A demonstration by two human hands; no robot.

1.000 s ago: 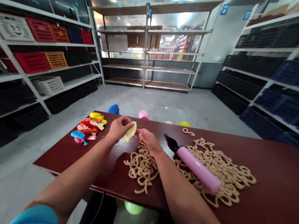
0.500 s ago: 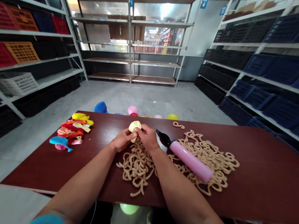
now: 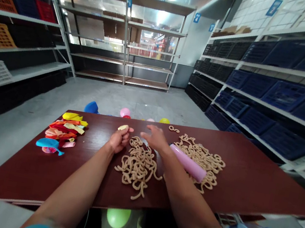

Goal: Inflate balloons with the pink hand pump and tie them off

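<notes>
My left hand (image 3: 119, 140) is closed around a small pale yellow balloon (image 3: 122, 127), which looks limp and shows above the fingers. Over the table, to the right of it, my right hand (image 3: 156, 138) is empty, its fingers stretched apart. A pink balloon pump (image 3: 188, 162) lies just beyond my right wrist; its black nozzle end is hidden by that hand. Under the pump spreads a heap of tan, curled rope-like pieces (image 3: 207, 155). Between my forearms sits a second heap of tan pieces (image 3: 139, 163).
Several flat balloons (image 3: 67, 126) in yellow, orange, red and blue lie at the table's (image 3: 84, 180) left side. Inflated balloons (image 3: 92, 107) show past the far edge, and a green balloon (image 3: 118, 218) below the near edge. Shelves with crates (image 3: 288, 94) line the room.
My hands have come apart. The left keeps the pale yellow balloon and has moved left, while the right has let go and opened near the pump. The view has shifted right.
</notes>
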